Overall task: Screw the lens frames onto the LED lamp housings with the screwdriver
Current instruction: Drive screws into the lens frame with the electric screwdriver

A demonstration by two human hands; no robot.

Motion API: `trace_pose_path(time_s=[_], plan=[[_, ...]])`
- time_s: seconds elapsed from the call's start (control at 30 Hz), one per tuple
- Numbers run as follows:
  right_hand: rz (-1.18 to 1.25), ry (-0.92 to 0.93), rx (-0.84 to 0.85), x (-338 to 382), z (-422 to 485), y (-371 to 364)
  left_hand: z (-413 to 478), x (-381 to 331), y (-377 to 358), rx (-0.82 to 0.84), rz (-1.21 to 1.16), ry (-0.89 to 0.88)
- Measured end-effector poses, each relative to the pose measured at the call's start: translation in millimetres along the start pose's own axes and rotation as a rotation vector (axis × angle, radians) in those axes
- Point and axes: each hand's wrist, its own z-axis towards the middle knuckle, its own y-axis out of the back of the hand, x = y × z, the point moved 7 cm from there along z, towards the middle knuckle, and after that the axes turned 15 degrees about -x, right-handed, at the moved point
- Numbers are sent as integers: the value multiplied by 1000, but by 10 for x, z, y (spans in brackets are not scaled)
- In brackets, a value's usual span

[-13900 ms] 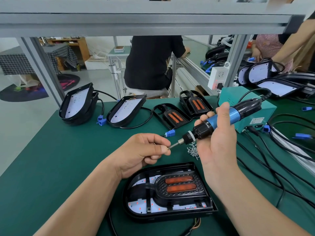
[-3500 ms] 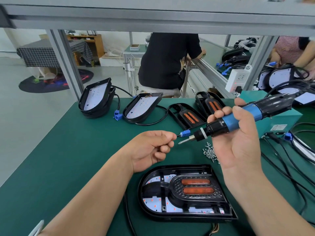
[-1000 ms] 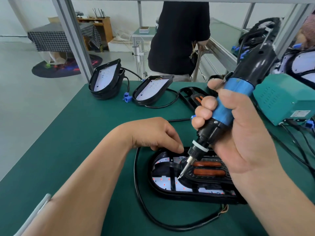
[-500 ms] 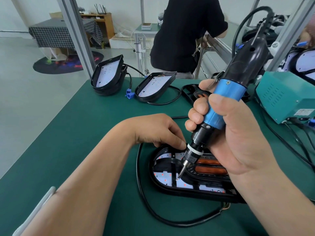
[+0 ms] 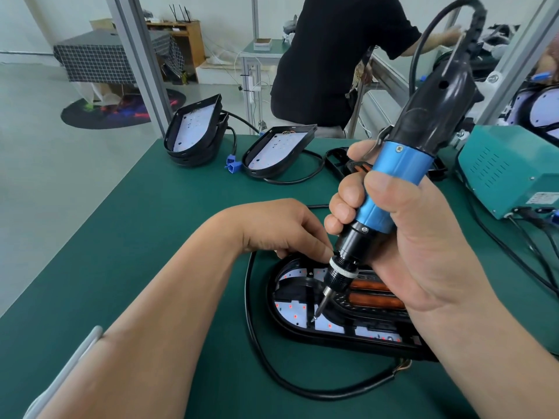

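The teal box (image 5: 502, 173) bears a white label, too small to read. On the green surface (image 5: 151, 237), the black lamp housing (image 5: 272, 314) holds a white LED board and the lens frame (image 5: 360, 314), which has two orange strips. The right hand (image 5: 423, 252) grips the blue-and-black screwdriver (image 5: 396, 182), its bit down on the frame. The left hand (image 5: 281, 228) rests bent fingers on the housing's far rim; whether they grip it is unclear.

A green table (image 5: 127, 237) carries a black lamp housing (image 5: 292, 313) under the left hand (image 5: 281, 228) and right hand (image 5: 423, 261), with its cable (image 5: 246, 297) looping beside it. Beyond the left hand lie a stack of housings (image 5: 193, 137), a blue plug (image 5: 232, 165) and a single housing (image 5: 278, 152). Right of the right hand sits a teal box (image 5: 508, 170).
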Motion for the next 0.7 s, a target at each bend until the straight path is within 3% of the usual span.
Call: trace_pose_path(time_s=[0.7], plan=[[-19,39,102,-12,-62,-56,60,72,-20,-17,-7,-16]])
